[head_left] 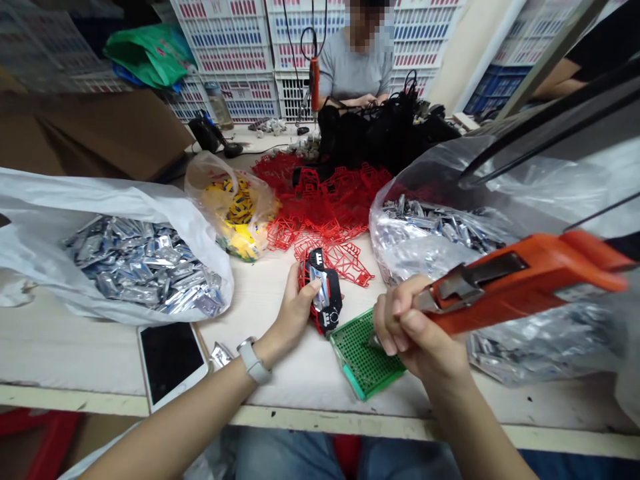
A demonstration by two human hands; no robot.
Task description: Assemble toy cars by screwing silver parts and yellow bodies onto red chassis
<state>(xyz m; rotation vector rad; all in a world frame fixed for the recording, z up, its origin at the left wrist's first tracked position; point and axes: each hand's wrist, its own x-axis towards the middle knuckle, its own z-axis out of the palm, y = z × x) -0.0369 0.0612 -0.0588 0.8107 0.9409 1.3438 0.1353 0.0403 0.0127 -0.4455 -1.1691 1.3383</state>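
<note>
My left hand is closed around a toy car body, black with a red frame along its side and a silver-blue piece on top. The thumb presses on that piece. Gripped near its front end in my right hand is an orange electric screwdriver. Its tip points down at a green tray full of small holes, just right of the car body; whether it touches the tray I cannot tell. Behind the car body lie red plastic frames in a tangled heap.
Plastic bags of silvery parts stand left and right. A bag of yellow parts is behind. A tablet lies at the front left edge. Across the table sits a person, near a hanging orange screwdriver and black cables.
</note>
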